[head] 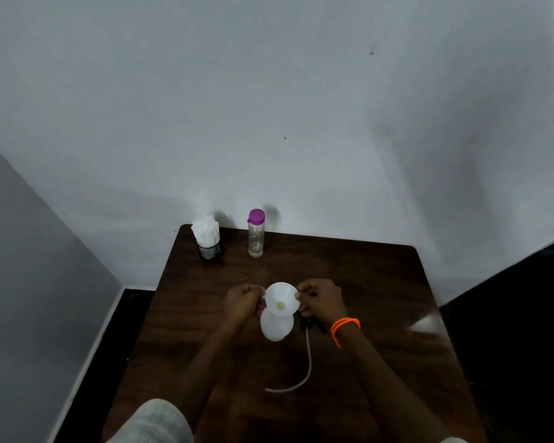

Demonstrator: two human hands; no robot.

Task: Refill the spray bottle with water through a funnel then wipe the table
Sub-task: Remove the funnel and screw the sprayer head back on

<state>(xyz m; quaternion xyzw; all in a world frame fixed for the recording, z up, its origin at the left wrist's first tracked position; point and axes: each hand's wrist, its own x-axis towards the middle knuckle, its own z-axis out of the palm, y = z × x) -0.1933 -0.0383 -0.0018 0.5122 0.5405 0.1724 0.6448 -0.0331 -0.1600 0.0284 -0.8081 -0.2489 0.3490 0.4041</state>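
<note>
A white spray bottle body [276, 326] stands on the dark wooden table [365, 282] with a white funnel [281, 298] seated in its neck. My left hand [242, 300] pinches the funnel's left rim. My right hand [320, 298] pinches its right rim; an orange bracelet sits on that wrist. The removed spray head [311, 321] lies just right of the bottle, partly hidden by my right hand, and its long dip tube [303, 369] curves toward me. A clear water bottle [256, 233] with a purple cap stands at the back.
A black holder stuffed with white tissues [208, 238] stands at the table's back left corner. A pale blurred patch [426, 324] shows near the right edge. White walls close in behind and on the left; dark floor lies on both sides.
</note>
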